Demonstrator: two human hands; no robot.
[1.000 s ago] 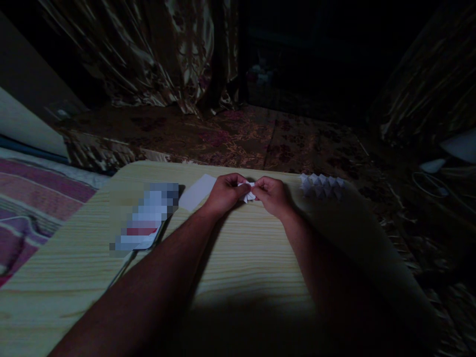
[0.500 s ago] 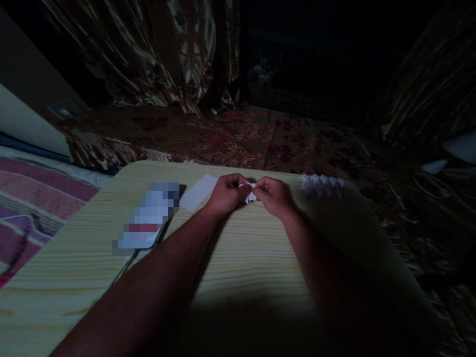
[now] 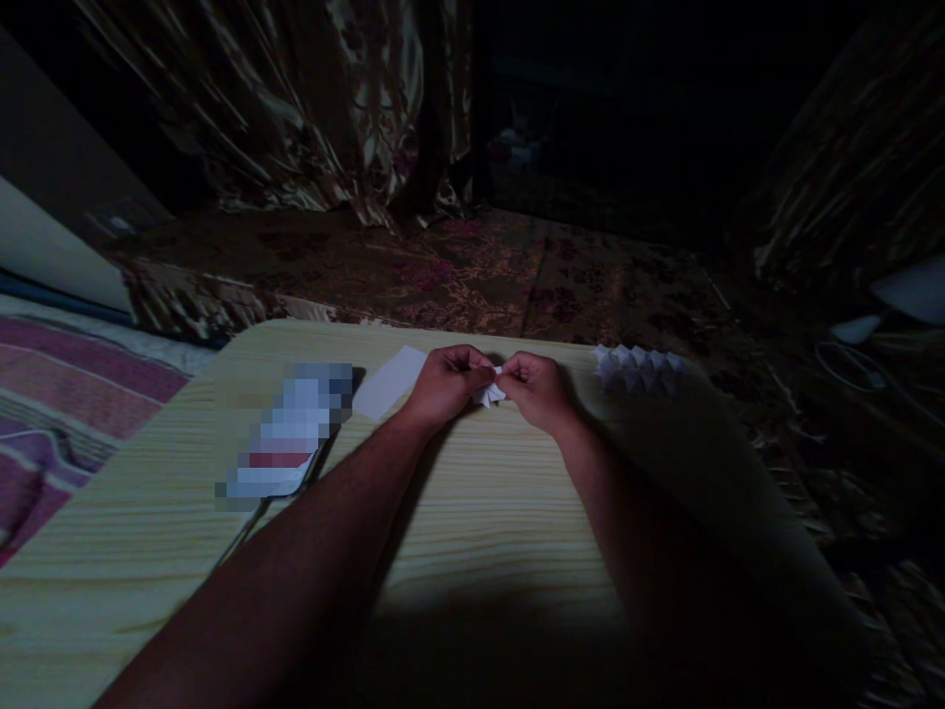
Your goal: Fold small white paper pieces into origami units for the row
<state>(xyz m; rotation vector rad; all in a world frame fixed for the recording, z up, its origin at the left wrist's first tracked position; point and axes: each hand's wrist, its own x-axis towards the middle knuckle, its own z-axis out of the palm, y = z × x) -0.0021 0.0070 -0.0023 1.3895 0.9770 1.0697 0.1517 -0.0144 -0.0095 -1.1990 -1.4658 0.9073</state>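
Left hand (image 3: 447, 390): fingers are pinching the folded paper (image 3: 488, 396), covering much of it
Right hand (image 3: 535, 386): fingers are gripping its right side
Folded paper: is showing only lower points, mid-frame
White sheet (image 3: 390, 381): is partly disappearing behind the left hand
Phone (image 3: 289, 433): is appearing pixelated, frame left

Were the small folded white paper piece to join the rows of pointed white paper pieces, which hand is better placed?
Probably the right hand: it sits nearer the rows of pointed white paper pieces, while the left hand lies farther off. Both pinch the small folded white paper piece.
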